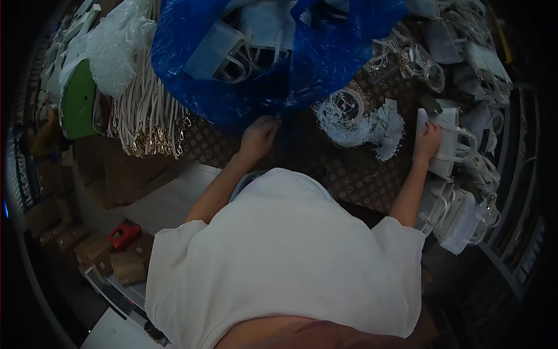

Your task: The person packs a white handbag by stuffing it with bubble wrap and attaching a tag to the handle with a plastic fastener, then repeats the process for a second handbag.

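Observation:
My left hand point(260, 138) is closed at the near edge of a big blue plastic bag point(221, 103), its fingers pinched on the film. Inside the bag's wide mouth lie several pale handbags point(216, 51) with loop handles. Out to the right, my right hand point(428, 142) has its fingers curled over a white handbag point(446, 142) at the table's right side. Part of that bag's edge is hidden behind the hand. Between my hands, nearer the right one, lies a heap of white strings with tags point(354, 122).
White straps with gold clasps point(148, 110) hang at the left, beside clear plastic wrap point(122, 43) and a green panel point(79, 99). More white handbags point(459, 215) crowd the right edge of the patterned table point(349, 177). Cardboard boxes point(96, 250) and a red object point(124, 235) are lower left.

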`<control>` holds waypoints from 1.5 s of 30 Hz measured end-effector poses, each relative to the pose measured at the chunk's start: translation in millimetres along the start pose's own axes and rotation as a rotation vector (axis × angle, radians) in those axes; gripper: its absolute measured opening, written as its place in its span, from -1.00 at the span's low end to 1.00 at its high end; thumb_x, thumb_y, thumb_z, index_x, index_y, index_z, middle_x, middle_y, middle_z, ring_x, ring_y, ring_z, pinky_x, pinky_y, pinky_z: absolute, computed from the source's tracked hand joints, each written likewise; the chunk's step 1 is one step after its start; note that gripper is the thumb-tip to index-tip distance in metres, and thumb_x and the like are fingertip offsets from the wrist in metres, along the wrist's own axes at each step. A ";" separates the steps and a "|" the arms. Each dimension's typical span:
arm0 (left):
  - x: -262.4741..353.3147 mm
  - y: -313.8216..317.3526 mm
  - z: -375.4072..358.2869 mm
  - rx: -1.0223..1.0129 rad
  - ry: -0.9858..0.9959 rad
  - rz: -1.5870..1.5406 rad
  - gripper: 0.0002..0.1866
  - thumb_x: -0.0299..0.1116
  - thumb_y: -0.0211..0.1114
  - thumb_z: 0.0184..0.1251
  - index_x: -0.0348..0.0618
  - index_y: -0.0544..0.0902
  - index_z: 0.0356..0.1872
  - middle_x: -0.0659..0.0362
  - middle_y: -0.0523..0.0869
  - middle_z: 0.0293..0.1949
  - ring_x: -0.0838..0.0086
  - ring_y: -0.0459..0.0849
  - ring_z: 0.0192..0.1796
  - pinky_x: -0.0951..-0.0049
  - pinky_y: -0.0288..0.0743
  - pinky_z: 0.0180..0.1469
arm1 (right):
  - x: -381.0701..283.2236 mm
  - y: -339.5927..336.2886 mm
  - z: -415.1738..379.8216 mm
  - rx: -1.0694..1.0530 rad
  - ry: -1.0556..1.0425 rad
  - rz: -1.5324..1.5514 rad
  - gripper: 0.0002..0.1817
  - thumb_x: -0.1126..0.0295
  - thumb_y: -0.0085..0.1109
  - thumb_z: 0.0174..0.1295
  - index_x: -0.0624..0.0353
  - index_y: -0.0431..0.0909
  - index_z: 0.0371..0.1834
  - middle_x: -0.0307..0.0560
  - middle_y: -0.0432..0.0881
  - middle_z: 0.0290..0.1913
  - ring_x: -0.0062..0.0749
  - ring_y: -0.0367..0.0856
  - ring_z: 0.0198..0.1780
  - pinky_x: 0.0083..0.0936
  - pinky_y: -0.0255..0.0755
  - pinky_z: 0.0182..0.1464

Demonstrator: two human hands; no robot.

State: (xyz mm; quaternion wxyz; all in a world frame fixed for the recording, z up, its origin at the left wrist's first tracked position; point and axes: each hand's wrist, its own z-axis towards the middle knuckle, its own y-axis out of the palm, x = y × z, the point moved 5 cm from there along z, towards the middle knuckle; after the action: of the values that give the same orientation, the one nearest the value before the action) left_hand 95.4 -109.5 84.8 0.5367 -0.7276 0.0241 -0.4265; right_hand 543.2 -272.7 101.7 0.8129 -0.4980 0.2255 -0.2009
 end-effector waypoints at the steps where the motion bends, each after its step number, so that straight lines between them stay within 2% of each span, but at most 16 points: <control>1: 10.5 -26.3 5.7 0.185 0.063 -0.046 -0.74 -0.39 0.22 0.14 -0.24 0.57 -0.14 -0.08 0.49 -0.02 0.13 0.52 -0.03 0.24 0.42 -0.02 | 2.3 1.0 -2.3 -0.004 -0.006 0.009 -0.85 0.46 0.07 0.08 0.24 0.57 -0.30 0.03 0.55 -0.19 -0.03 0.51 -0.15 -0.27 0.39 -0.11; 4: 7.3 -87.4 33.1 0.605 -0.006 -0.092 -0.86 -0.48 0.21 0.12 -0.33 0.59 -0.31 -0.05 0.60 -0.27 0.16 0.61 -0.28 0.32 0.48 -0.26 | -2.9 5.8 -0.5 0.059 -0.092 0.059 -0.87 0.47 0.08 0.08 0.25 0.57 -0.34 0.00 0.55 -0.22 -0.06 0.52 -0.18 -0.28 0.40 -0.13; 6: -40.5 -92.1 60.6 0.658 -0.188 -0.002 -0.82 -0.40 0.22 0.13 -0.35 0.60 -0.34 -0.06 0.61 -0.32 0.14 0.60 -0.31 0.27 0.46 -0.27 | -23.2 11.3 1.7 0.042 0.020 0.188 -0.88 0.48 0.08 0.08 0.25 0.57 -0.35 0.02 0.56 -0.24 -0.06 0.52 -0.19 -0.27 0.40 -0.14; 8: -67.8 -86.0 95.1 0.269 -0.370 0.080 -0.74 -0.30 0.21 0.15 -0.36 0.60 -0.34 -0.06 0.63 -0.37 0.10 0.60 -0.32 0.21 0.44 -0.26 | -55.9 19.1 4.9 0.012 -0.069 0.259 -0.88 0.48 0.09 0.08 0.24 0.57 -0.34 0.05 0.56 -0.29 -0.03 0.52 -0.22 -0.27 0.41 -0.17; 14: -88.5 -75.1 113.0 0.357 -0.190 0.076 -0.69 -0.23 0.13 0.23 -0.36 0.57 -0.39 -0.03 0.65 -0.39 0.10 0.62 -0.36 0.18 0.41 -0.29 | -125.8 74.2 3.2 -0.489 -0.001 0.591 -0.74 0.33 0.27 -0.03 0.25 0.55 -0.31 0.09 0.60 -0.25 -0.07 0.59 -0.25 -0.28 0.44 -0.24; 18: -40.5 -181.8 84.6 0.685 -0.154 -0.037 -0.75 -0.27 0.03 0.36 -0.26 0.54 -0.32 0.21 0.57 -0.54 0.44 0.49 -0.54 0.44 0.34 -0.42 | -150.3 91.6 -12.9 -0.723 -0.010 0.383 -0.56 0.23 0.34 -0.11 0.26 0.49 -0.20 0.12 0.60 -0.27 -0.04 0.59 -0.24 -0.25 0.45 -0.21; 20: -4.0 -225.9 60.0 0.650 -0.154 -0.344 -0.78 -0.29 0.07 0.34 -0.24 0.57 -0.28 0.32 0.46 -0.59 0.65 0.33 -0.57 0.61 0.22 -0.48 | -146.1 108.1 -18.6 -0.682 0.090 0.189 -0.43 0.19 0.37 -0.16 0.27 0.42 -0.11 0.19 0.59 -0.29 0.02 0.58 -0.21 -0.22 0.46 -0.18; 21: 10.4 -242.7 44.6 0.616 -0.150 -0.391 -0.78 -0.29 0.09 0.34 -0.24 0.57 -0.24 0.34 0.45 -0.58 0.71 0.29 -0.56 0.66 0.18 -0.49 | -153.1 105.1 -18.5 -0.679 0.082 0.192 -0.43 0.19 0.37 -0.16 0.27 0.42 -0.11 0.19 0.59 -0.29 0.02 0.58 -0.21 -0.22 0.46 -0.18; 23: 39.0 -267.5 11.9 0.592 -0.145 -0.437 -0.78 -0.29 0.10 0.33 -0.23 0.58 -0.21 0.37 0.44 -0.58 0.77 0.26 -0.55 0.71 0.13 -0.49 | -173.8 69.6 -8.0 -0.125 -0.129 -0.081 -0.45 0.24 0.37 -0.17 0.26 0.41 -0.10 0.17 0.58 -0.29 -0.02 0.57 -0.22 -0.19 0.45 -0.20; 27: 103.9 -257.1 -34.7 0.470 -0.095 -0.529 -0.79 -0.34 0.14 0.30 -0.25 0.58 -0.18 0.36 0.46 -0.57 0.75 0.31 -0.55 0.70 0.15 -0.51 | -155.6 105.3 -5.5 -0.235 -0.134 0.259 -0.41 0.21 0.36 -0.16 0.27 0.38 -0.06 0.22 0.56 -0.21 -0.03 0.56 -0.17 -0.21 0.45 -0.20; 29: 126.9 -238.2 -39.0 0.265 0.014 -0.486 -0.84 -0.39 0.17 0.27 -0.25 0.58 -0.22 0.33 0.49 -0.58 0.74 0.36 -0.54 0.70 0.18 -0.52 | -152.7 125.8 -7.8 -0.831 -0.045 0.314 -0.41 0.21 0.32 -0.10 0.27 0.35 -0.02 0.22 0.57 -0.21 0.00 0.56 -0.20 -0.23 0.44 -0.21; 33: 136.2 -182.9 -27.0 -0.130 0.131 -0.358 -0.89 -0.45 0.15 0.25 -0.29 0.56 -0.31 0.19 0.53 -0.60 0.63 0.43 -0.56 0.62 0.29 -0.52 | -172.4 49.4 0.7 -0.795 -0.025 0.376 -0.46 0.27 0.28 -0.05 0.27 0.34 -0.02 0.18 0.59 -0.26 0.00 0.59 -0.24 -0.25 0.43 -0.23; 36: 125.4 -131.8 -21.1 -0.398 0.183 -0.278 -0.89 -0.45 0.18 0.22 -0.27 0.57 -0.30 0.15 0.57 -0.57 0.50 0.48 -0.57 0.55 0.36 -0.51 | -154.9 -1.3 3.7 -0.375 0.045 0.515 -0.54 0.26 0.25 -0.03 0.30 0.37 -0.13 0.23 0.57 -0.37 -0.02 0.60 -0.29 -0.26 0.42 -0.27; 40: 103.5 -97.8 -21.8 -0.507 0.221 -0.235 -0.84 -0.42 0.20 0.18 -0.33 0.57 -0.30 0.03 0.61 -0.46 0.26 0.57 -0.43 0.38 0.43 -0.34 | -149.1 -75.9 4.5 -0.266 0.095 0.612 -0.64 0.33 0.21 0.03 0.31 0.32 -0.22 0.11 0.58 -0.37 -0.21 0.61 -0.32 -0.40 0.43 -0.27; 42: 92.9 -116.3 -15.6 -0.056 0.275 -0.187 -0.85 -0.43 0.21 0.17 -0.30 0.58 -0.28 0.05 0.58 -0.35 0.23 0.54 -0.30 0.35 0.43 -0.26 | -150.1 -103.0 -4.1 -0.188 0.201 1.136 -0.70 0.44 0.20 0.08 0.28 0.33 -0.19 -0.04 0.59 -0.31 -0.43 0.59 -0.29 -0.54 0.44 -0.23; 45: 75.0 -120.6 -21.9 0.403 0.391 0.104 -0.79 -0.43 0.29 0.09 -0.24 0.57 -0.24 0.09 0.55 -0.27 0.26 0.50 -0.18 0.37 0.44 -0.25 | -164.0 -126.6 -18.5 -0.123 0.184 1.271 -0.71 0.52 0.21 0.10 0.25 0.33 -0.16 -0.14 0.58 -0.24 -0.56 0.56 -0.22 -0.63 0.42 -0.17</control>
State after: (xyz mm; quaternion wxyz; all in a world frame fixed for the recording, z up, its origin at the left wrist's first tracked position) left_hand 78.0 -112.2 227.4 0.6768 -0.5080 0.0792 -0.5269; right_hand 385.7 -249.2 235.6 0.7209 -0.2936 0.5562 0.2912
